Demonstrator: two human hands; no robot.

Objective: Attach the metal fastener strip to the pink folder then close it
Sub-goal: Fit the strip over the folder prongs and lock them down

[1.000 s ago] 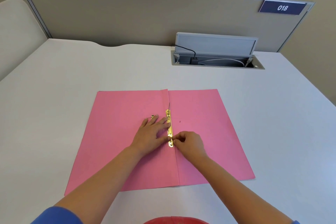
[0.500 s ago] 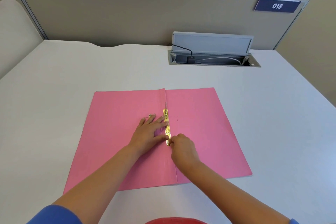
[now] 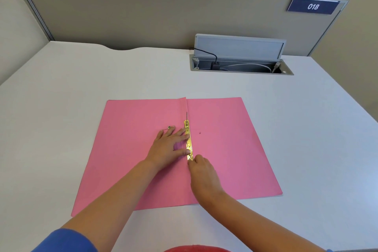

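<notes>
The pink folder (image 3: 229, 149) lies open and flat on the white desk (image 3: 81, 88). A gold metal fastener strip (image 3: 189, 139) runs along the centre fold, and a thin prong sticks out past its far end. My left hand (image 3: 169, 145) lies flat on the left flap, its fingertips pressing the strip's left edge. My right hand (image 3: 201, 172) is curled just below the strip, fingertips touching its near end. A small hole (image 3: 199, 133) shows in the right flap.
An open cable box (image 3: 239, 63) with cords sits in the desk at the back right. A grey partition (image 3: 143, 12) with a "018" label (image 3: 312, 6) closes the far side. Something red (image 3: 194, 249) shows at the bottom edge.
My right hand has slid a little toward me, from pinching the strip's near end to touching it from below. My left hand stays pressed beside the strip.
</notes>
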